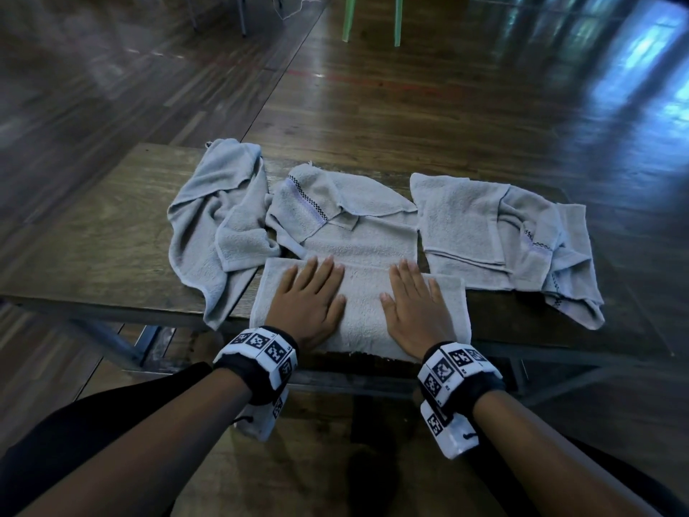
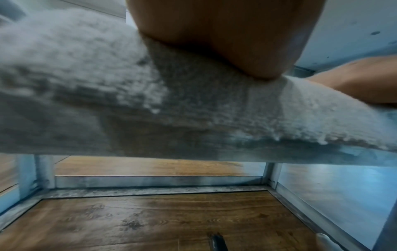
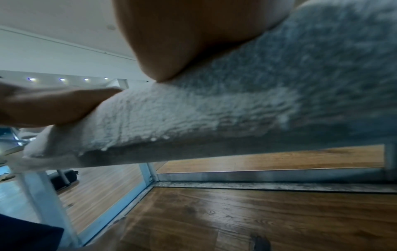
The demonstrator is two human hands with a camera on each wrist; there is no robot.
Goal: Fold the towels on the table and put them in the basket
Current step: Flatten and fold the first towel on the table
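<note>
A grey towel (image 1: 363,311) lies folded into a wide band at the near edge of the wooden table (image 1: 100,236). My left hand (image 1: 309,296) lies flat on its left half, fingers straight. My right hand (image 1: 415,304) lies flat on its right half in the same way. In the left wrist view the heel of my left hand (image 2: 225,39) presses into the towel (image 2: 107,93) at the table edge. In the right wrist view my right hand (image 3: 182,39) presses the towel (image 3: 236,110) likewise. No basket is in view.
Three more grey towels lie unfolded behind: a crumpled one (image 1: 216,225) at the left hanging over the near edge, one with a checked stripe (image 1: 335,214) in the middle, one (image 1: 503,236) at the right. Dark wood floor (image 1: 410,106) surrounds the table; green chair legs (image 1: 373,16) stand far back.
</note>
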